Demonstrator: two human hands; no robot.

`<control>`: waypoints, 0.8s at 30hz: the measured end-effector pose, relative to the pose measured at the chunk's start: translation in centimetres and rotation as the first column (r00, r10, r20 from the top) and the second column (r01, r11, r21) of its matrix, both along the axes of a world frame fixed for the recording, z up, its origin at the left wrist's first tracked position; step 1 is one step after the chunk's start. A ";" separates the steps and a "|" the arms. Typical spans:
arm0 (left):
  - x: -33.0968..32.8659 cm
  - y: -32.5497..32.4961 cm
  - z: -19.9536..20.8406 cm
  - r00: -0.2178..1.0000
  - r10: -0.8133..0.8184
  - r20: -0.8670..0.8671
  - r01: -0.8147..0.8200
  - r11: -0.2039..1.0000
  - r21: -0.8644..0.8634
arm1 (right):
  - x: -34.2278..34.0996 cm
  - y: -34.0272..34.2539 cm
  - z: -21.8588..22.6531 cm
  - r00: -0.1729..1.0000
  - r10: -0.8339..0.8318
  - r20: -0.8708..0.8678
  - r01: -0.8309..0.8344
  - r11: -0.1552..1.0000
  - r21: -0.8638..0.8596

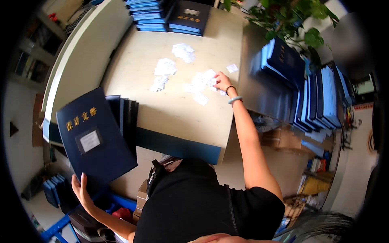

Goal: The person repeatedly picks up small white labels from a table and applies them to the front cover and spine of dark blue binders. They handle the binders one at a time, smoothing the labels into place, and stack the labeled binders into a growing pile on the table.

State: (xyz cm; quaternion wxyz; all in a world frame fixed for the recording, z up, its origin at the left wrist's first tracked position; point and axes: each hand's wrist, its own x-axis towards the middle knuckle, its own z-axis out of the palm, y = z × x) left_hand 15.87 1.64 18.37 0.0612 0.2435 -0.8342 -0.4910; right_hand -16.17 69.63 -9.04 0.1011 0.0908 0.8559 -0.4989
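Note:
My left hand (82, 191) grips the near edge of a dark blue document binder (107, 148), fingers bent at its lower left corner. The binder has gold lettering and a small white label in a frame, and it tilts over the table's left front corner. My right hand (222, 82), with bracelets at the wrist, is closed at a spread of small white paper slips (198, 83); its fingertips pinch at a slip, partly hidden by the fingers. Other slips lie in a pile (183, 52) farther back and in another pile (165, 67) to the left.
Dark upright binders (129, 117) stand behind the held one. Stacked blue binders (188, 18) sit at the table's far edge. More binders (320, 97) fill the right side, near a leafy plant (314, 38). A single slip (231, 68) lies near the pale table's (190, 125) right edge.

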 end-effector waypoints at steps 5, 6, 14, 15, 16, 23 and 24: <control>-2.5 7.7 6.0 0.998 -0.053 -0.025 0.045 0.962 -0.269 | 0.6 -9.3 12.7 0.941 0.023 -0.337 -0.149 0.924 -0.353; -2.9 9.1 6.7 0.995 -0.089 -0.037 0.074 0.954 -0.290 | 1.9 -12.8 17.1 0.918 0.008 -0.396 -0.198 0.876 -0.440; -3.0 15.0 8.1 0.987 -0.156 -0.035 0.087 0.709 -0.699 | 11.4 -35.0 35.5 0.631 0.453 -0.630 -0.764 0.503 -0.403; -3.2 15.5 8.0 0.983 -0.172 -0.062 0.080 0.711 -0.699 | 11.3 -36.5 35.8 0.565 0.496 -0.659 -0.793 0.547 -0.268; -3.2 15.9 8.2 0.982 -0.183 -0.055 0.092 0.707 -0.701 | 11.2 -37.9 36.2 0.498 0.540 -0.679 -0.804 0.580 -0.129; -2.9 16.3 7.5 0.986 -0.163 -0.038 0.097 0.739 -0.667 | 11.6 -40.9 36.5 0.277 0.723 -0.633 -0.881 0.453 0.133; -2.9 16.2 7.5 0.987 -0.158 -0.042 0.089 0.738 -0.668 | 11.6 -41.0 36.5 0.281 0.734 -0.618 -0.887 0.445 0.125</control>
